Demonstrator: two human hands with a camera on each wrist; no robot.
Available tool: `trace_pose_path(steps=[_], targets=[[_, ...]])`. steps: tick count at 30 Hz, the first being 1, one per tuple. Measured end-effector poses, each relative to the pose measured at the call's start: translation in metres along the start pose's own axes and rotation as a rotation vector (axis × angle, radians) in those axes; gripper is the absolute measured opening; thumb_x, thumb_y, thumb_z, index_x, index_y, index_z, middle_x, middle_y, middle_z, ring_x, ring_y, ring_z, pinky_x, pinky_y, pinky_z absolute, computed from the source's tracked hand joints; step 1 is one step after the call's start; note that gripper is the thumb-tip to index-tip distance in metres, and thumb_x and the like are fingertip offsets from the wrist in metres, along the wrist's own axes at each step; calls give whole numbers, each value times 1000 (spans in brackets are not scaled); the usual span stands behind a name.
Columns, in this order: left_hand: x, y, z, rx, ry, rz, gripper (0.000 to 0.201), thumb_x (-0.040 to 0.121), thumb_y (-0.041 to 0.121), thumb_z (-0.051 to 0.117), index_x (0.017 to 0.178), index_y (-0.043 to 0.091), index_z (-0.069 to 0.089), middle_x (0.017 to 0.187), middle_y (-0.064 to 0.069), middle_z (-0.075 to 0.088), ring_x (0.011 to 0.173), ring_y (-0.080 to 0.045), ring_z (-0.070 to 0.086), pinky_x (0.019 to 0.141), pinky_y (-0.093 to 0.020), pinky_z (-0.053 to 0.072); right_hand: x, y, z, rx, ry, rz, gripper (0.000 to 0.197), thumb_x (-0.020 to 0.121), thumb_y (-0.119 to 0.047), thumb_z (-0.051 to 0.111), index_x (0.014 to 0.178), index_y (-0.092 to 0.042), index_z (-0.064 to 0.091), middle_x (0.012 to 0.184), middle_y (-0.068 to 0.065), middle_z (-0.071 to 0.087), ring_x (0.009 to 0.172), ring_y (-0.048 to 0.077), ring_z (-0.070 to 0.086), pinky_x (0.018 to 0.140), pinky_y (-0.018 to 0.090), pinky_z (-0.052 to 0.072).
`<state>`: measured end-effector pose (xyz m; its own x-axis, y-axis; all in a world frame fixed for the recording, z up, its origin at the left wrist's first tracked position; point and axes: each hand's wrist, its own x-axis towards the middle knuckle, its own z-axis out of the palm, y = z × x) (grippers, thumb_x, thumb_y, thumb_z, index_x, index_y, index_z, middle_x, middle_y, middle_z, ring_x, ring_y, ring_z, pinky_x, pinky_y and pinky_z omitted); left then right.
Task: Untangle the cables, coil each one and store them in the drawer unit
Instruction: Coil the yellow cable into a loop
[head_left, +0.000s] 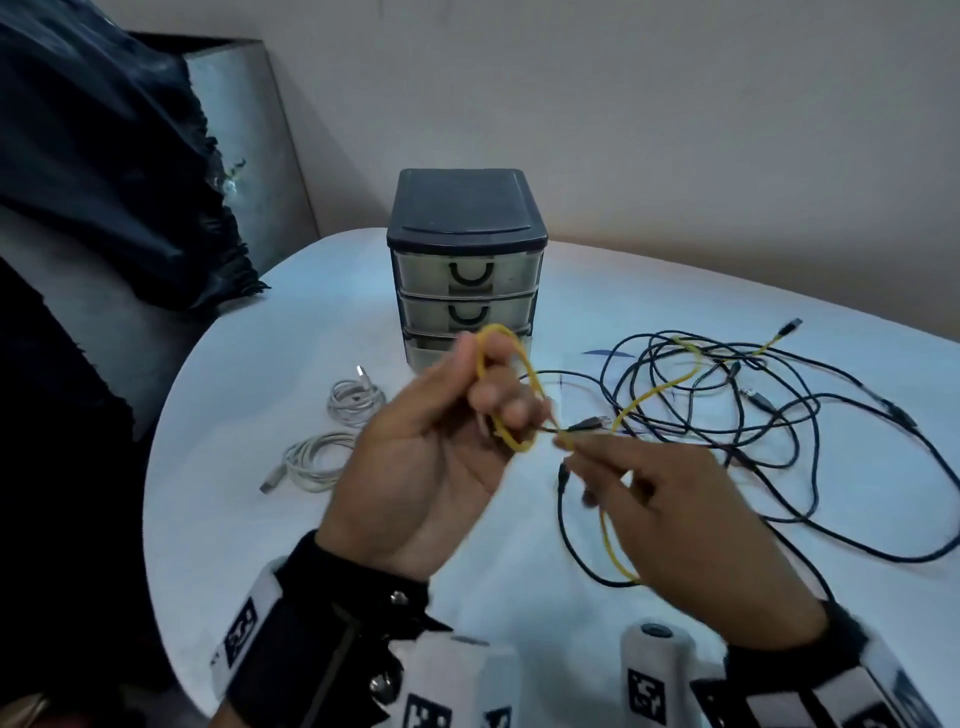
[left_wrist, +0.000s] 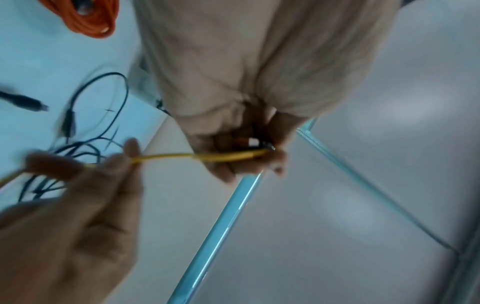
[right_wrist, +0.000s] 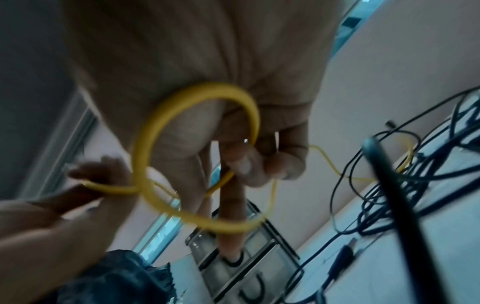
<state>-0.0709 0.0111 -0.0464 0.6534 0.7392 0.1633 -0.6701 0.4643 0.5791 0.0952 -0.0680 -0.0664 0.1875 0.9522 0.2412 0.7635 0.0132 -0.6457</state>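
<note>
left hand: I see its fingers pinching the yellow cable
right hand: fingertips grip the same cable
beyond the fingers: black cables, orange coil

Pale wall, white table, dark cloth.

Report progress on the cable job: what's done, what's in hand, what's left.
Done: two white cables lie coiled left of the drawer unit, not yet stored. In hand: the left hand holds a loop of the yellow cable while the right hand pinches its slack. Left: the yellow cable's far end runs through the black cables, still tangled; the upper two drawers look shut.
</note>
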Motion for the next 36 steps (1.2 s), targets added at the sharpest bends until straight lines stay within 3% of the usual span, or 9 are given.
trace_pose_path(steps=[4, 7, 11, 13, 17, 22, 27, 31, 36], targets=[[6, 14, -6, -17, 311, 171, 30, 93, 27, 46, 99, 9, 69, 75, 3, 65, 74, -11, 64, 92, -29, 56, -12, -14, 5, -128, -357, -41, 28, 97, -43, 47, 122, -53, 56, 73, -18, 67, 71, 2, 58, 76, 24, 47], [10, 5, -14, 59, 421, 239, 31, 90, 26, 49, 106, 6, 66, 82, -2, 72, 88, -16, 71, 97, -32, 53, -20, -29, 1, -47, -394, -37, 20, 99, -39, 44, 113, -49, 55, 84, -19, 69, 81, -2, 58, 76, 19, 43], [9, -13, -20, 824, 473, 379, 26, 101, 30, 47, 99, 20, 71, 89, 3, 75, 97, -16, 66, 95, -28, 47, -20, -43, -23, 438, -209, 95, 9, 94, -43, 53, 89, -38, 60, 72, -7, 73, 78, 12, 70, 85, 41, 52], [7, -19, -16, 1123, 396, 400, 28, 101, 31, 45, 94, 24, 71, 91, 11, 73, 90, -5, 65, 81, -17, 45, -20, -50, -36, 633, -155, 157, 14, 91, -41, 57, 86, -32, 66, 51, 1, 63, 51, 25, 61, 71, 46, 57], [-2, -29, -2, 1411, 123, 204, 32, 102, 36, 42, 80, 22, 60, 73, 9, 66, 65, -5, 57, 64, -23, 42, -22, -49, -47, 475, 102, 17, 18, 84, -34, 59, 79, -28, 75, 43, -9, 41, 38, 5, 33, 41, 15, 34], [-15, -22, 15, 899, -185, -146, 34, 98, 44, 41, 83, 22, 63, 55, 10, 47, 51, -11, 48, 65, -31, 44, -16, -45, -58, 331, 377, 35, 10, 76, -38, 63, 71, -32, 70, 53, -16, 63, 50, 0, 57, 49, 3, 39], [-13, -12, 23, 230, -302, -79, 22, 97, 29, 58, 99, 9, 69, 64, 7, 54, 55, -7, 53, 77, -30, 54, -10, -37, -43, 455, 291, 56, 13, 81, -32, 62, 84, -32, 75, 52, -16, 57, 46, 1, 48, 46, 5, 34], [-6, 4, 14, 21, -66, 141, 29, 95, 24, 55, 108, 4, 69, 66, 4, 50, 65, -10, 58, 94, -35, 53, -14, -26, -16, 271, -102, 158, 20, 95, -33, 56, 98, -42, 73, 57, -16, 59, 45, -2, 50, 46, 7, 32], [3, 17, -3, 240, 348, 344, 32, 92, 21, 46, 113, 3, 63, 66, 1, 54, 78, -14, 67, 96, -34, 54, -29, -49, -11, 186, -503, 104, 18, 97, -46, 45, 108, -49, 59, 54, -7, 49, 50, 4, 43, 54, 15, 33]])
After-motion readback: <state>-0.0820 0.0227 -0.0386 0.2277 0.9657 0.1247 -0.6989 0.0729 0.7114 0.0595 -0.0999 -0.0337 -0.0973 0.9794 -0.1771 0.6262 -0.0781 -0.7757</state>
